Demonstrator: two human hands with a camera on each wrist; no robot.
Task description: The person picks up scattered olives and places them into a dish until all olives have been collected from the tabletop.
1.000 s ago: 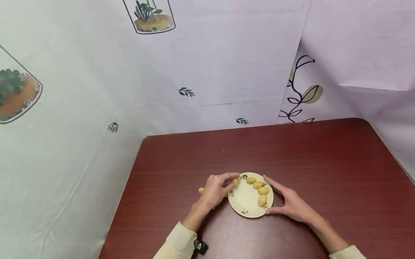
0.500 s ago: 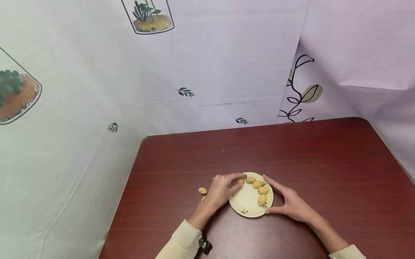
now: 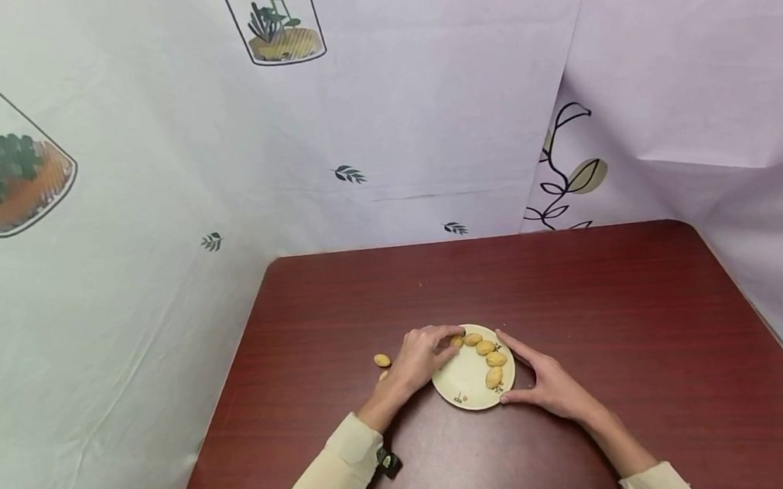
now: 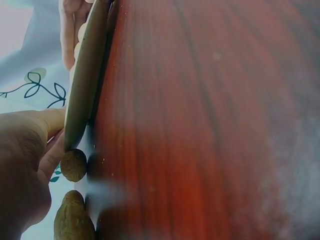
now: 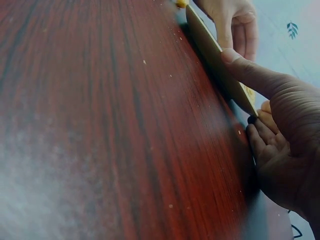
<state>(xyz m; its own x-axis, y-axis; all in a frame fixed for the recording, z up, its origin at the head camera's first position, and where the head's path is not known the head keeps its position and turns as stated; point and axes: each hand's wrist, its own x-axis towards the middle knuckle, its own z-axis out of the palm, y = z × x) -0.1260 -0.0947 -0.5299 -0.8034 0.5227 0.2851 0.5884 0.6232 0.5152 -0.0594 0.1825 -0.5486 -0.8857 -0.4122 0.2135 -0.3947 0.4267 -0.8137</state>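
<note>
A cream plate (image 3: 461, 386) with small printed motifs lies on the table, bearing several yellow-tan peanuts (image 3: 495, 360) in a curve along its right and far side. My left hand (image 3: 420, 357) reaches over the plate's far-left rim, pinching a peanut (image 3: 457, 341) between thumb and fingers, at the end of that curve. At the right side, my right hand (image 3: 551, 386) holds the plate's edge, thumb near and fingers far; the right wrist view shows the thumb (image 5: 250, 72) on the rim. Loose peanuts (image 4: 73, 165) lie on the table beneath my left hand.
Left of the plate, a peanut (image 3: 382, 360) lies on the dark red table (image 3: 576, 283), with another partly hidden by my left wrist. Fabric walls (image 3: 388, 120) with plant prints stand along the table's back and sides.
My left hand has moved rightward and farther over the plate with its peanut, bringing it to the end of the row. Loose peanuts on the left became more visible. The right hand stays put.
</note>
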